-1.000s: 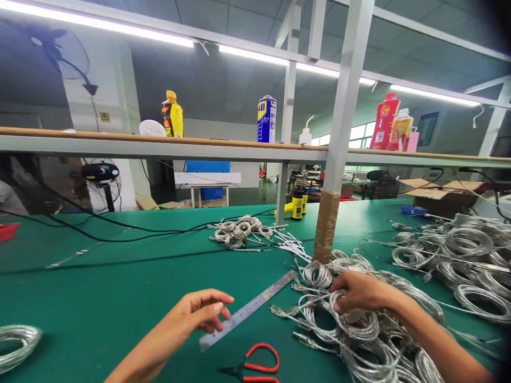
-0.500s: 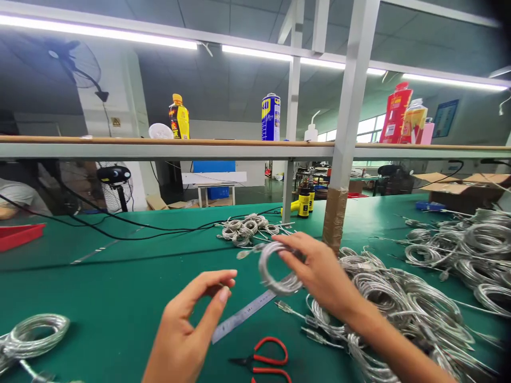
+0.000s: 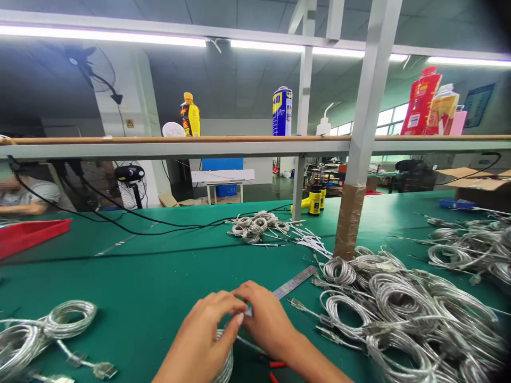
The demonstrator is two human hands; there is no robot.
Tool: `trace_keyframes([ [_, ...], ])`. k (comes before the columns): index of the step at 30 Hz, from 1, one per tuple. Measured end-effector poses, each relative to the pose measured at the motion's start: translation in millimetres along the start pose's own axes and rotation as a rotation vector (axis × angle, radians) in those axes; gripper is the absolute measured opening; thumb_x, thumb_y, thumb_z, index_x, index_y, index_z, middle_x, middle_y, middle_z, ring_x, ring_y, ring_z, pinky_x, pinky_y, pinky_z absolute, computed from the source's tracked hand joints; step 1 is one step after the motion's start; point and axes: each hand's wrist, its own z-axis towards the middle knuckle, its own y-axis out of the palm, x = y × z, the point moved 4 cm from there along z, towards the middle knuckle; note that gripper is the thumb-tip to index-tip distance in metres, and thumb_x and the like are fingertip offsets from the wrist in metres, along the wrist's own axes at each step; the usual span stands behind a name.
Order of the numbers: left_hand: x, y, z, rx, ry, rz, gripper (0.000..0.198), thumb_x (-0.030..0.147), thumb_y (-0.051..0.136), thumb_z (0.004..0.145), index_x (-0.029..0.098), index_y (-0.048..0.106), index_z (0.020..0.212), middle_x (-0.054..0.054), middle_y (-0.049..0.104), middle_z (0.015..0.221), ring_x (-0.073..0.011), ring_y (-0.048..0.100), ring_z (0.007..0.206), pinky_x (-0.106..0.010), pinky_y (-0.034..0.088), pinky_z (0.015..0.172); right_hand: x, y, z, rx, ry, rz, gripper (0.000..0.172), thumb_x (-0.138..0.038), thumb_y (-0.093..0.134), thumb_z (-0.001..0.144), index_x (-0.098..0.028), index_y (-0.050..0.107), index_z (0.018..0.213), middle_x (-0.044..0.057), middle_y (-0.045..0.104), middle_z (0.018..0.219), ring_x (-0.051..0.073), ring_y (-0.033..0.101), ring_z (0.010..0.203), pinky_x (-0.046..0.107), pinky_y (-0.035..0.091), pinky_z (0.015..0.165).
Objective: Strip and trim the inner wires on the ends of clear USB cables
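Left hand [image 3: 202, 335]: curled, clamped on cable coil [image 3: 227, 368], visible beneath thumb | Right hand [image 3: 268, 320]: arched alongside, grip indeterminable

This was a workshop, probably a small factory floor. Coils [image 3: 423, 303] of cable lay heaped on a long green counter [image 3: 175, 271], with a ruler [image 3: 295, 282] and a yellow tool [image 3: 314, 202] among them. A metal-framed shelf [image 3: 239, 150] carried a spray can [image 3: 282, 113] and bottles [image 3: 190, 117]. Tube lights [image 3: 104, 35] ran overhead, an industrial fan [image 3: 82, 64] and a warning sign [image 3: 130, 123] hung at a pillar [image 3: 120, 98], and an open carton [image 3: 485, 194] stood at the right.
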Motion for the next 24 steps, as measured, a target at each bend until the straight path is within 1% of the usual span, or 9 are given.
trace_keyframes([
  [2, -3.4, 23.9, 0.7, -0.087, 0.014, 0.070, 0.031, 0.016, 0.043, 0.078, 0.022, 0.058, 0.105, -0.006, 0.062, 0.106, -0.0227, 0.053, 0.097, -0.039, 0.041, 0.086, 20.7, -17.3, -2.6, 0.086, 0.060, -0.045, 0.026, -0.014, 0.050, 0.071, -0.022, 0.063, 0.092, 0.003, 0.063, 0.091, 0.016, 0.057, 0.076, 0.026, 0.040, 0.070],
  [5, 1.1, 55.0, 4.4, -0.111, 0.038, 0.127, 0.042, 0.008, 0.040, 0.076, 0.021, 0.051, 0.115, -0.008, 0.058, 0.113, -0.0227, 0.051, 0.102, -0.040, 0.038, 0.089, 52.1, -39.2, -11.6, 0.256, 0.167, -0.013, 0.024, -0.021, 0.046, 0.075, -0.022, 0.063, 0.091, 0.003, 0.064, 0.089, 0.016, 0.057, 0.072, 0.027, 0.041, 0.069],
  [8, 9.6, 83.7, 10.9, -0.243, 0.086, 0.162, 0.034, 0.007, 0.046, 0.074, 0.020, 0.061, 0.102, -0.007, 0.063, 0.101, -0.0228, 0.054, 0.094, -0.036, 0.042, 0.082, 78.5, -48.1, -24.0, 0.390, 0.289, 0.109, 0.025, -0.029, 0.045, 0.076, -0.019, 0.063, 0.090, 0.005, 0.065, 0.084, 0.018, 0.057, 0.070, 0.028, 0.043, 0.062],
  [11, 10.9, 107.7, 15.5, -0.357, 0.127, 0.276, 0.018, 0.014, 0.055, 0.074, 0.020, 0.067, 0.088, -0.007, 0.065, 0.091, -0.0250, 0.056, 0.088, -0.037, 0.045, 0.074, 91.4, -44.6, -32.8, 0.428, 0.349, 0.229, 0.027, -0.033, 0.046, 0.076, -0.017, 0.064, 0.088, 0.006, 0.065, 0.079, 0.019, 0.057, 0.067, 0.028, 0.043, 0.058],
  [15, 4.6, 130.4, 15.6, -0.272, 0.276, 0.463, 0.009, 0.018, 0.059, 0.074, 0.016, 0.068, 0.075, -0.007, 0.065, 0.083, -0.0244, 0.058, 0.081, -0.033, 0.044, 0.067, 89.8, -37.4, -36.3, 0.434, 0.349, 0.314, 0.025, -0.034, 0.049, 0.075, -0.017, 0.064, 0.084, 0.006, 0.065, 0.077, 0.020, 0.057, 0.068, 0.028, 0.043, 0.060],
  [18, 1.1, 135.8, 12.0, -0.172, 0.383, 0.531, 0.011, 0.010, 0.058, 0.072, 0.015, 0.066, 0.068, -0.006, 0.065, 0.076, -0.0226, 0.059, 0.072, -0.029, 0.042, 0.060, 87.8, -37.2, -36.8, 0.454, 0.335, 0.356, 0.026, -0.034, 0.049, 0.076, -0.016, 0.064, 0.087, 0.007, 0.064, 0.082, 0.020, 0.056, 0.071, 0.030, 0.043, 0.064],
  [20, 1.0, 129.7, 10.6, -0.139, 0.385, 0.445, 0.014, 0.005, 0.052, 0.073, 0.014, 0.063, 0.071, -0.007, 0.065, 0.077, -0.0220, 0.058, 0.070, -0.028, 0.040, 0.058, 90.8, -38.4, -37.5, 0.459, 0.339, 0.395, 0.027, -0.035, 0.050, 0.077, -0.015, 0.062, 0.090, 0.007, 0.064, 0.084, 0.020, 0.055, 0.072, 0.031, 0.044, 0.065],
  [22, 1.6, 114.9, 11.7, -0.100, 0.304, 0.223, 0.017, 0.007, 0.045, 0.077, 0.015, 0.060, 0.077, -0.007, 0.064, 0.079, -0.0200, 0.058, 0.069, -0.026, 0.039, 0.058, 95.6, -40.0, -38.5, 0.460, 0.344, 0.451, 0.031, -0.037, 0.050, 0.077, -0.015, 0.061, 0.096, 0.007, 0.063, 0.083, 0.020, 0.055, 0.073, 0.031, 0.044, 0.065],
  [24, -0.5, 96.5, 15.1, -0.044, 0.137, -0.060, 0.017, 0.016, 0.040, 0.082, 0.017, 0.057, 0.080, -0.003, 0.062, 0.072, -0.0162, 0.055, 0.062, -0.024, 0.037, 0.056, 99.0, -41.5, -39.4, 0.450, 0.352, 0.491, 0.034, -0.038, 0.050, 0.077, -0.014, 0.060, 0.099, 0.006, 0.062, 0.080, 0.020, 0.055, 0.072, 0.031, 0.044, 0.064],
])
